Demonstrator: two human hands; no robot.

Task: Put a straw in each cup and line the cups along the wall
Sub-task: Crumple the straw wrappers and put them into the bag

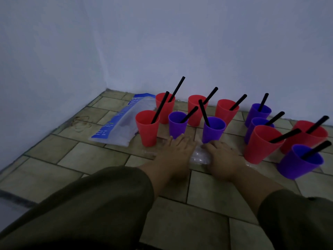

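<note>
Red cups [147, 130] and purple cups [177, 126] are grouped on the tiled floor [90, 159] near the far wall [198, 42], not in one line. A black straw [160, 107] is seen in each. The left hand [173, 150] and right hand [223, 156] are laid flat on a clear wrapper [200, 157], fingers released, nothing grasped. A blue-and-white bag [117, 127] is seen at the left.

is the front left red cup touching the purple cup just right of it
Apart. The head view shows a gap between the red cup and the purple cup, with floor tile visible between their bases.
</note>
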